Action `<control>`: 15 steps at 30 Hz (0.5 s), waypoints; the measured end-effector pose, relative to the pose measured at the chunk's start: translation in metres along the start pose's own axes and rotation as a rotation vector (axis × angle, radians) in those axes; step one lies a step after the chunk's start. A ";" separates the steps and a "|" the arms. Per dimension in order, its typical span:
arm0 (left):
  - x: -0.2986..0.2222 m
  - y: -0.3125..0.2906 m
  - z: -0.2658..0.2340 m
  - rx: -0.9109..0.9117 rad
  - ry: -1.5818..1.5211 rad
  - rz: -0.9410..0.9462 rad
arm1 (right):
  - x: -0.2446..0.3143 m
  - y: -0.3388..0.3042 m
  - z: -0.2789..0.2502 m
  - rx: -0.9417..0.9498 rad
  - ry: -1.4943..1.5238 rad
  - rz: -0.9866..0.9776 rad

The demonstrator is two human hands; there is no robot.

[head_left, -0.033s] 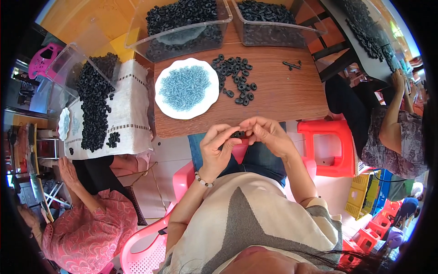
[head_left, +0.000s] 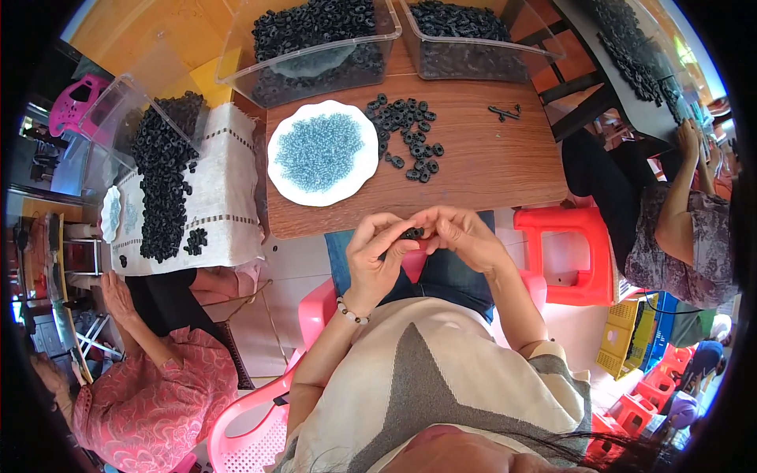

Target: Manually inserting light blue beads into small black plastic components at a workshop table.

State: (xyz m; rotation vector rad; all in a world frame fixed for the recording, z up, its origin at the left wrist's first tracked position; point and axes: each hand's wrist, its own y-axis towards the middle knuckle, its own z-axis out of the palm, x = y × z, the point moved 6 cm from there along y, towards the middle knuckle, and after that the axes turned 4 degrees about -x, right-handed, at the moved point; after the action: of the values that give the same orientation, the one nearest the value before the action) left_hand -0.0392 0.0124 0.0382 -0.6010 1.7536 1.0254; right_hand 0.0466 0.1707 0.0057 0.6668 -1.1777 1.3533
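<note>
Between my left hand (head_left: 377,254) and my right hand (head_left: 464,238), just past the table's near edge and above my lap, is a small black oval part (head_left: 412,233). My left thumb and fingers pinch it. The right thumb and fingertips are closed together close against its right side; whatever they hold is too small or hidden to make out. On the table, a white scalloped plate (head_left: 281,175) carries many small clear bluish pieces (head_left: 319,152). Right of the plate lies a loose group of similar black parts (head_left: 410,118).
Two clear plastic bins (head_left: 315,59) (head_left: 473,51) full of black parts stand at the table's far side. Small dark sticks (head_left: 505,113) lie at right. A cloth-covered table (head_left: 225,169) with a black heap is at left. A red stool (head_left: 564,256) and two people flank me.
My hands stay in almost the same place, with only a slight shift of the fingers around the black part. Nothing on the table has visibly moved.
</note>
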 end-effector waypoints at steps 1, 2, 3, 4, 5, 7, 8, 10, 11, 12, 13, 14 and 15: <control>-0.008 0.002 0.001 0.012 0.079 0.071 | -0.006 -0.001 0.007 0.101 0.113 0.056; -0.015 0.003 0.002 0.024 0.158 0.141 | -0.008 -0.003 0.013 0.183 0.197 0.066; -0.016 0.004 0.002 0.025 0.158 0.141 | -0.010 -0.002 0.015 0.182 0.197 0.066; -0.020 0.003 0.003 0.023 0.203 0.185 | -0.012 -0.002 0.020 0.239 0.280 0.071; -0.023 0.003 0.003 0.022 0.247 0.228 | -0.012 -0.003 0.025 0.295 0.362 0.075; -0.022 0.001 0.003 0.031 0.265 0.239 | -0.011 -0.004 0.028 0.323 0.414 0.097; -0.023 0.000 0.003 0.041 0.281 0.250 | -0.013 -0.003 0.029 0.357 0.452 0.097; -0.025 0.000 0.004 0.044 0.282 0.281 | -0.018 -0.003 0.028 0.388 0.489 0.097; -0.027 0.000 0.005 0.048 0.285 0.312 | -0.022 -0.002 0.026 0.385 0.521 0.087; -0.028 0.000 0.005 0.048 0.284 0.312 | -0.024 -0.002 0.025 0.385 0.553 0.078; -0.030 -0.001 0.006 0.055 0.288 0.340 | -0.026 -0.003 0.025 0.384 0.552 0.078; -0.032 -0.001 0.006 0.063 0.292 0.369 | -0.027 -0.003 0.024 0.353 0.580 0.080; -0.032 -0.002 0.007 0.062 0.291 0.369 | -0.027 -0.003 0.023 0.321 0.606 0.081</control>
State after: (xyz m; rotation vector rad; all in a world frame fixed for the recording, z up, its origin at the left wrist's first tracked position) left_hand -0.0216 0.0154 0.0655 -0.4091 2.2020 1.1711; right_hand 0.0485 0.1390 -0.0101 0.3828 -0.5108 1.6775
